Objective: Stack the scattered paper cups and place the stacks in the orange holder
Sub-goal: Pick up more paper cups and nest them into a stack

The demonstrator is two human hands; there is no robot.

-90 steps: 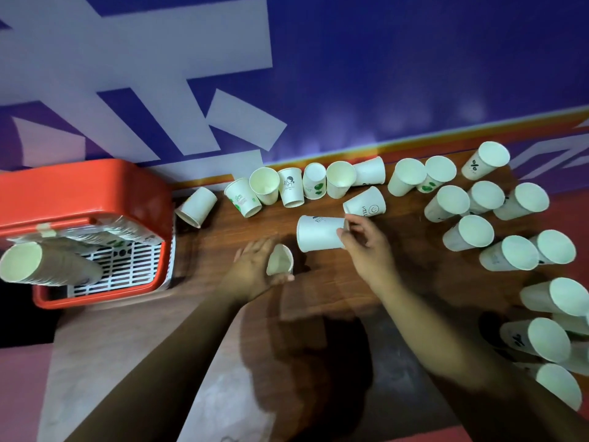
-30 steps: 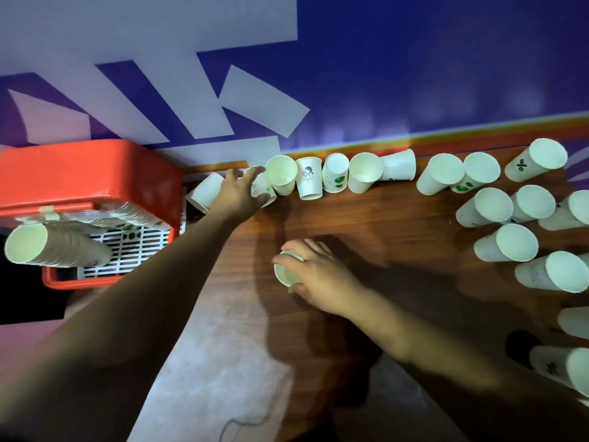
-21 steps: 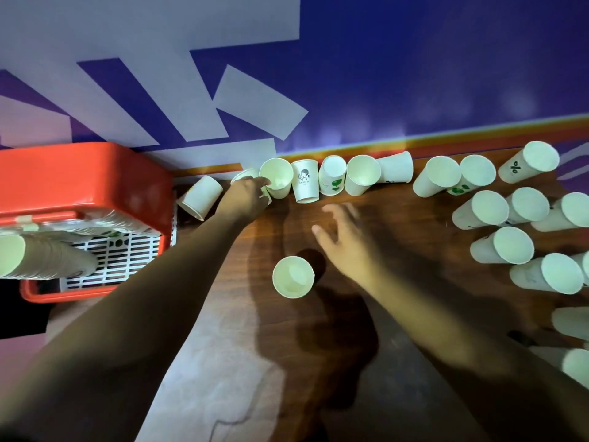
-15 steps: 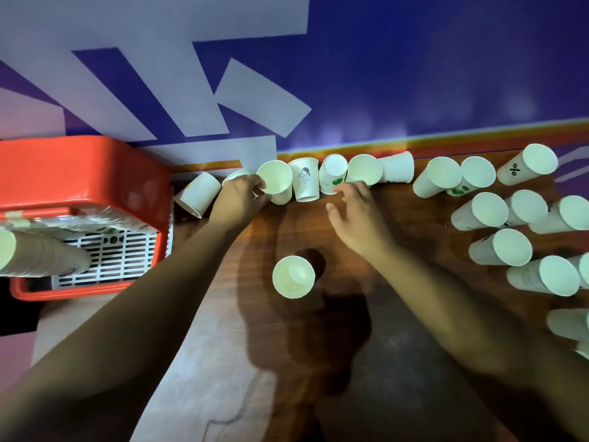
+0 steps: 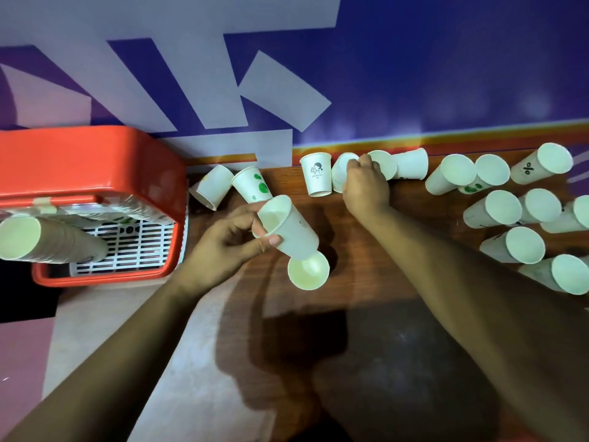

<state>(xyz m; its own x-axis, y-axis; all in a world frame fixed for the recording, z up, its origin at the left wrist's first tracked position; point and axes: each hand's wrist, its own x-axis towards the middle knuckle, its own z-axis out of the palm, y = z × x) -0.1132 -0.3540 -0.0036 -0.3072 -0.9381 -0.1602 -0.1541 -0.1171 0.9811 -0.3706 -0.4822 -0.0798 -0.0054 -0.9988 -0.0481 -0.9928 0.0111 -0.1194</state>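
One stack (image 5: 47, 239) in holder (image 5: 95, 167); left hand (image 5: 229, 237) holds cup (image 5: 287, 228); right hand (image 5: 363, 183) gripping another; most cups loose.

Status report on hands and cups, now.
Left hand holds a cup over the standing cup. Right hand on a back-row cup. Nothing blocking.

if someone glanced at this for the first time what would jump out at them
The orange holder at the left, with a long stack of cups lying in it, draws the eye first. Next, white paper cups scattered over the wooden table, thickest at the right. In the middle the left hand holds a tilted paper cup above an upright cup, while the right hand reaches into the back row.
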